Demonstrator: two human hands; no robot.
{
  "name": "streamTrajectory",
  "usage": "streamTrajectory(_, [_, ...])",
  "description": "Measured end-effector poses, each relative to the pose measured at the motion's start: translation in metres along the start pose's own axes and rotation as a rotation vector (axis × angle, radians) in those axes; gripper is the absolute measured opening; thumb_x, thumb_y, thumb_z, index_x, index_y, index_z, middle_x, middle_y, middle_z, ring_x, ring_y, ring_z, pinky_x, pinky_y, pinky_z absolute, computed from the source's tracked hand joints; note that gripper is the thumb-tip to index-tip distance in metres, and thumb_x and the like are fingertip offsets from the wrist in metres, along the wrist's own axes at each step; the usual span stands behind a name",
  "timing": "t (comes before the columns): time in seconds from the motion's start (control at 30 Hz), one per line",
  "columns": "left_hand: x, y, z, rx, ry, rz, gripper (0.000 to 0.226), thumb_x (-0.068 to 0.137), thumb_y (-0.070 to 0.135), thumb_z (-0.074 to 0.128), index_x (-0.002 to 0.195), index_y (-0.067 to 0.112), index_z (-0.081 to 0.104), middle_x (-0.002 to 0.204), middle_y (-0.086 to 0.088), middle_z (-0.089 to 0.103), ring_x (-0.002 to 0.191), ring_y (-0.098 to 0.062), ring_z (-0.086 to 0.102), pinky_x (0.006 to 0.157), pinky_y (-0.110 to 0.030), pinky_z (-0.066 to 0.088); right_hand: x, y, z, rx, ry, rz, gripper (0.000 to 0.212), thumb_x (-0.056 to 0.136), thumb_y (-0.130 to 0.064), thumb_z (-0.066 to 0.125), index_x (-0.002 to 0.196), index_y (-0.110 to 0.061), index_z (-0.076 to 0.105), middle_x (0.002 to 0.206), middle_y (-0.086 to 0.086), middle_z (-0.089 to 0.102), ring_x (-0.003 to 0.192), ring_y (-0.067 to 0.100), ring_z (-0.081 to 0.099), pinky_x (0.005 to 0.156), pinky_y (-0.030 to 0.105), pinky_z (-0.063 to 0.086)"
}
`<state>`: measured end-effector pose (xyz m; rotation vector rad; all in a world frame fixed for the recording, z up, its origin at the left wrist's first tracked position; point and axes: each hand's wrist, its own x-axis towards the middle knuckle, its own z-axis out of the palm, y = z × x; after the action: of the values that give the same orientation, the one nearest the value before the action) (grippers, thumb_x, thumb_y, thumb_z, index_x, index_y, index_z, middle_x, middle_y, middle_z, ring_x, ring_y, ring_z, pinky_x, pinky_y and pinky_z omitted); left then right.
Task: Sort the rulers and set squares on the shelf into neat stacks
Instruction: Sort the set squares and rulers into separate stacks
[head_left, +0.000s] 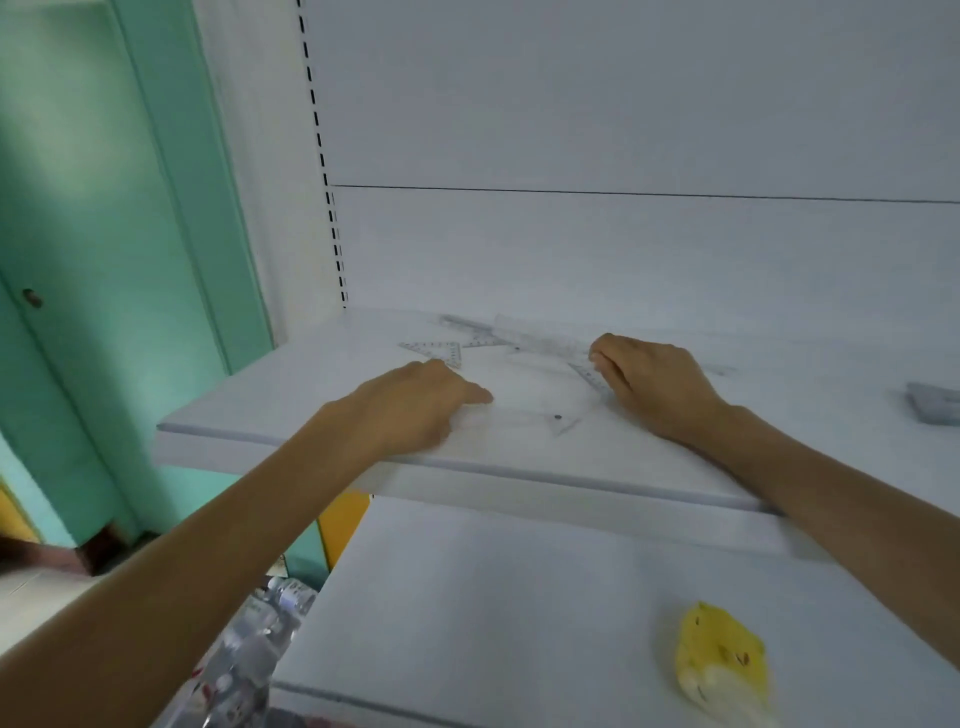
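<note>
Several clear plastic rulers and set squares lie scattered on the white shelf (291, 415). A small set square (441, 351) lies at the back left, and a long ruler (540, 338) runs behind it toward the right. My left hand (415, 405) rests palm down on a clear ruler (524, 418) near the shelf's front edge. My right hand (649, 379) has its fingers curled at the end of the long ruler and over a set square (587, 374). The blur hides whether either hand truly grips a piece.
A grey object (935, 408) lies at the shelf's far right. On the lower shelf (493, 597) sits a yellow soft toy (722, 660). Plastic bottles (249, 649) stand below at the left, beside a green door (104, 260).
</note>
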<state>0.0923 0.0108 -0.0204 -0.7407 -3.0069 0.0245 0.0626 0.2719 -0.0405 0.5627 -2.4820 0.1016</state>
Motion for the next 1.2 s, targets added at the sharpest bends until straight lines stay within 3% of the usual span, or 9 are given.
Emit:
streamTrajectory(0.1, [-0.017,0.001,0.002,-0.003,-0.025,0.025,0.061,0.089,0.004,0.037,0.139,0.039,0.034,0.129,-0.004,0.048,0.119,-0.024,0.043,0.088,-0.029,0.037,0.002,-0.003,0.001,0.029,-0.037,0.034,0.022,0.097,-0.022,0.034,0.097,-0.010,0.052,0.092,0.009,0.064,0.080,0.032,0.057,0.068,0.037,0.041])
streamTrajectory(0.23, [-0.040,0.008,0.010,-0.118,-0.058,0.023,0.052,0.093,0.035,0.042,0.142,0.037,0.027,0.143,0.001,0.035,0.131,-0.020,0.031,0.106,-0.031,0.027,0.000,-0.003,-0.001,0.068,-0.017,0.080,0.020,0.096,-0.018,0.034,0.094,-0.009,0.051,0.088,0.010,0.064,0.079,0.033,0.058,0.069,0.038,0.044])
streamTrajectory(0.33, [-0.057,0.014,0.020,-0.093,0.032,0.050,0.060,0.090,0.044,0.049,0.143,0.034,0.024,0.138,0.004,0.031,0.121,-0.017,0.040,0.098,-0.027,0.034,-0.006,-0.002,-0.004,0.093,0.042,0.099,0.021,0.097,-0.019,0.034,0.093,-0.008,0.051,0.082,0.010,0.062,0.075,0.033,0.056,0.065,0.037,0.043])
streamTrajectory(0.43, [-0.065,0.020,0.028,-0.111,0.153,0.079,0.047,0.092,0.032,0.053,0.134,0.033,0.033,0.119,0.002,0.035,0.089,-0.015,0.044,0.077,-0.025,0.037,-0.008,-0.001,-0.004,0.101,0.039,0.114,0.022,0.096,-0.019,0.035,0.089,-0.008,0.052,0.076,0.011,0.059,0.072,0.031,0.051,0.064,0.037,0.039])
streamTrajectory(0.57, [-0.068,0.020,0.028,-0.038,0.188,0.107,0.055,0.089,0.000,0.044,0.130,0.034,0.031,0.113,0.002,0.032,0.080,-0.013,0.036,0.065,-0.023,0.032,-0.007,0.001,-0.003,0.135,-0.010,0.089,0.027,0.096,-0.022,0.038,0.077,-0.012,0.054,0.070,0.009,0.052,0.073,0.029,0.048,0.062,0.033,0.034])
streamTrajectory(0.67, [-0.067,0.013,0.022,-0.019,0.225,0.115,0.068,0.085,-0.007,0.038,0.137,0.035,0.026,0.121,0.001,0.033,0.082,-0.022,0.049,0.064,-0.027,0.037,-0.008,0.002,-0.002,0.135,-0.021,0.089,0.028,0.096,-0.026,0.043,0.108,-0.014,0.065,0.086,0.015,0.057,0.089,0.030,0.052,0.073,0.035,0.040])
streamTrajectory(0.77, [-0.059,0.018,0.016,-0.031,0.279,0.119,0.056,0.096,0.009,0.034,0.143,0.036,0.019,0.132,0.004,0.036,0.093,-0.026,0.055,0.074,-0.035,0.047,-0.007,0.007,-0.003,0.128,-0.014,0.117,0.032,0.094,-0.030,0.047,0.121,-0.018,0.060,0.101,0.011,0.058,0.101,0.025,0.050,0.082,0.033,0.038])
streamTrajectory(0.9, [-0.036,0.041,0.007,-0.166,0.335,0.120,0.042,0.098,0.038,0.028,0.140,0.035,0.030,0.111,0.006,0.048,0.093,-0.019,0.055,0.079,-0.033,0.044,-0.018,0.023,-0.014,0.183,0.043,0.191,0.033,0.091,-0.031,0.053,0.121,-0.017,0.059,0.103,0.007,0.058,0.101,0.023,0.048,0.082,0.030,0.035])
streamTrajectory(1.2, [0.047,0.150,0.005,-0.382,0.331,0.219,0.043,0.092,0.052,0.030,0.129,0.036,0.046,0.115,0.013,0.050,0.092,-0.005,0.053,0.083,-0.029,0.038,-0.100,0.125,-0.073,0.124,0.088,0.366,0.035,0.088,-0.028,0.060,0.118,-0.011,0.060,0.100,0.004,0.058,0.100,0.021,0.048,0.078,0.023,0.033])
